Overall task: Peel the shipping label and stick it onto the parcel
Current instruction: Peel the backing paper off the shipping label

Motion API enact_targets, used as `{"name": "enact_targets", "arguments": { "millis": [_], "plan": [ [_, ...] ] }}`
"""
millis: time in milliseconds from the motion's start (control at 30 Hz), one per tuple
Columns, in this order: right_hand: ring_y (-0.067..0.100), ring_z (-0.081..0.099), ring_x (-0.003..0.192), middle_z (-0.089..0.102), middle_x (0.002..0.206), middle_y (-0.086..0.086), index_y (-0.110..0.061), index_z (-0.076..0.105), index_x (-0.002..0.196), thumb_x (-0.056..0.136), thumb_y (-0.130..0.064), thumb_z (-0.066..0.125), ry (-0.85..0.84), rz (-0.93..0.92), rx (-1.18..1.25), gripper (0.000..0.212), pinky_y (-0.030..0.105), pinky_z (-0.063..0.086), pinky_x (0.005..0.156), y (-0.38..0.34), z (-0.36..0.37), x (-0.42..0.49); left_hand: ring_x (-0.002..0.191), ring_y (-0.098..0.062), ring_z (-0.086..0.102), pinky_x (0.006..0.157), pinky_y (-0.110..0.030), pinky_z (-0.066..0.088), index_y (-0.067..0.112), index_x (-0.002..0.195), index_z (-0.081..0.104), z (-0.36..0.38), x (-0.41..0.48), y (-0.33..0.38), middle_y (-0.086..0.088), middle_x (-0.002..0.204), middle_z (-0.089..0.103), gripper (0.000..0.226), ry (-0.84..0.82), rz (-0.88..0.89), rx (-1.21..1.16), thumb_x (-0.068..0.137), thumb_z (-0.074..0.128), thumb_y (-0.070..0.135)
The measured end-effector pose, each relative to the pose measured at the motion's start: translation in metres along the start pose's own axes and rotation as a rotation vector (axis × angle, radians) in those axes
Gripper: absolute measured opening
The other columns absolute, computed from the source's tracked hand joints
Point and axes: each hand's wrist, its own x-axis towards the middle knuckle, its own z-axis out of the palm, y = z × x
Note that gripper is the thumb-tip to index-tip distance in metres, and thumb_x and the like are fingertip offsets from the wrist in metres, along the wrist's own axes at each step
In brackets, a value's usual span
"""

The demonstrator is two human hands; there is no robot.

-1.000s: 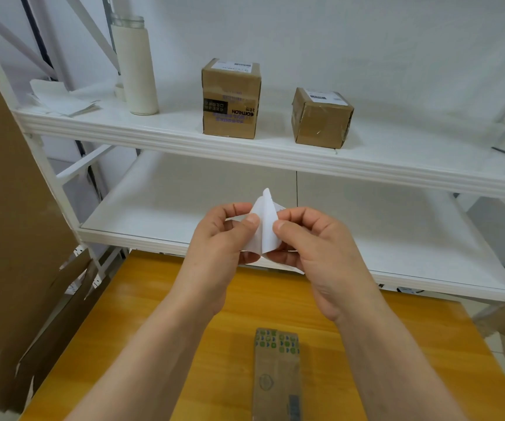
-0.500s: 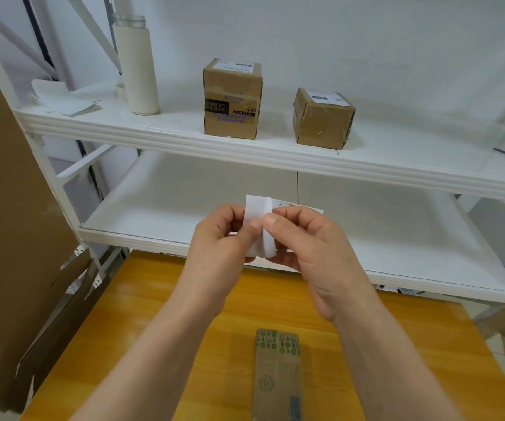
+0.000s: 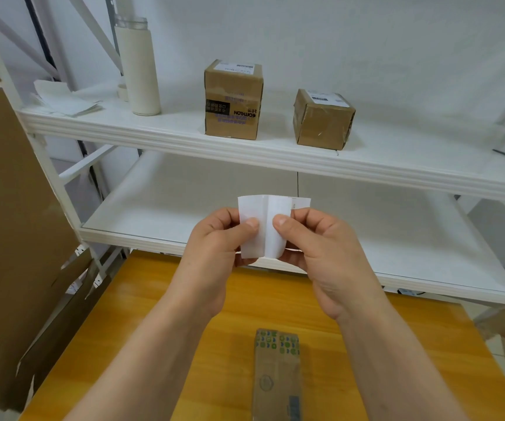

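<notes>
A white shipping label (image 3: 265,226) on its backing sheet is held up in front of me, above the far edge of the yellow wooden table (image 3: 160,344). My left hand (image 3: 214,253) pinches its left part between thumb and fingers. My right hand (image 3: 321,253) pinches the right part, where a printed strip shows at the top. A fold or seam runs down the middle of the paper. A narrow brown cardboard parcel (image 3: 277,375) with green dots at its far end lies flat on the table below my hands, untouched.
A white shelf unit (image 3: 275,153) stands behind the table. On its upper shelf sit two labelled cardboard boxes (image 3: 233,100) (image 3: 322,118), a tall white bottle (image 3: 137,65) and loose papers (image 3: 62,98). Flattened cardboard (image 3: 11,238) leans at the left.
The paper was bent into a peak between my thumbs; now it is spread wider and flatter, and my thumbs have moved apart across it.
</notes>
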Motion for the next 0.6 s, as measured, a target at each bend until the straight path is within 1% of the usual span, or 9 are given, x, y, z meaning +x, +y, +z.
{"name": "enact_targets", "arguments": {
  "millis": [133, 267, 333, 433, 500, 567, 600],
  "plan": [
    [0.029, 0.073, 0.091, 0.076, 0.097, 0.011, -0.005, 0.071, 0.095, 0.090, -0.015, 0.067, -0.005, 0.029, 0.040, 0.012, 0.041, 0.062, 0.080, 0.0006, -0.0021, -0.0008, 0.088, -0.022, 0.066, 0.062, -0.027, 0.049, 0.011, 0.104, 0.068, -0.0006, -0.0005, -0.0004, -0.007, 0.098, 0.073, 0.015, 0.001, -0.028, -0.024, 0.094, 0.058, 0.015],
    [0.029, 0.072, 0.093, 0.076, 0.098, 0.011, -0.009, 0.072, 0.093, 0.090, -0.016, 0.067, -0.003, 0.036, 0.040, 0.008, 0.043, 0.062, 0.081, 0.0018, -0.0028, -0.0011, 0.099, -0.030, 0.068, 0.065, -0.030, 0.050, 0.014, 0.114, 0.064, 0.0003, -0.0009, -0.0023, -0.011, 0.110, 0.072, 0.021, 0.034, -0.028, -0.027, 0.094, 0.056, 0.011],
    [0.028, 0.072, 0.092, 0.076, 0.097, 0.011, -0.010, 0.071, 0.091, 0.090, -0.016, 0.068, -0.001, 0.035, 0.039, 0.007, 0.043, 0.062, 0.081, 0.0020, -0.0027, -0.0014, 0.102, -0.033, 0.068, 0.067, -0.033, 0.051, 0.017, 0.118, 0.058, 0.0012, -0.0015, -0.0031, -0.014, 0.111, 0.071, 0.024, 0.055, -0.023, -0.030, 0.095, 0.057, 0.010],
    [0.028, 0.072, 0.090, 0.076, 0.095, 0.010, -0.013, 0.071, 0.088, 0.090, -0.016, 0.068, 0.006, 0.027, 0.027, 0.005, 0.042, 0.062, 0.079, 0.0024, -0.0029, -0.0027, 0.104, -0.033, 0.067, 0.072, -0.036, 0.053, 0.019, 0.122, 0.053, 0.0022, -0.0021, -0.0042, -0.013, 0.111, 0.070, 0.028, 0.060, -0.024, -0.041, 0.096, 0.056, 0.009],
    [0.030, 0.072, 0.092, 0.075, 0.096, 0.011, -0.010, 0.071, 0.090, 0.090, -0.016, 0.068, 0.008, 0.019, 0.011, 0.007, 0.041, 0.062, 0.079, 0.0025, -0.0028, -0.0040, 0.105, -0.030, 0.067, 0.070, -0.034, 0.053, 0.021, 0.125, 0.053, 0.0023, -0.0027, -0.0047, -0.011, 0.115, 0.069, 0.030, 0.051, -0.033, -0.043, 0.096, 0.056, 0.014],
    [0.033, 0.072, 0.096, 0.075, 0.100, 0.016, -0.003, 0.069, 0.096, 0.090, -0.016, 0.068, 0.006, 0.015, 0.001, 0.014, 0.045, 0.061, 0.082, 0.0019, -0.0019, -0.0055, 0.103, -0.027, 0.068, 0.065, -0.028, 0.054, 0.020, 0.126, 0.054, 0.0023, -0.0040, -0.0040, -0.008, 0.117, 0.069, 0.032, 0.022, -0.036, -0.055, 0.094, 0.060, 0.023],
    [0.034, 0.072, 0.097, 0.074, 0.101, 0.017, -0.001, 0.068, 0.098, 0.090, -0.016, 0.067, 0.002, 0.014, -0.004, 0.017, 0.047, 0.061, 0.084, 0.0015, -0.0013, -0.0062, 0.102, -0.026, 0.068, 0.065, -0.027, 0.054, 0.019, 0.126, 0.055, 0.0025, -0.0046, -0.0034, -0.006, 0.117, 0.069, 0.036, 0.005, -0.033, -0.053, 0.092, 0.063, 0.027]
  ]
}}
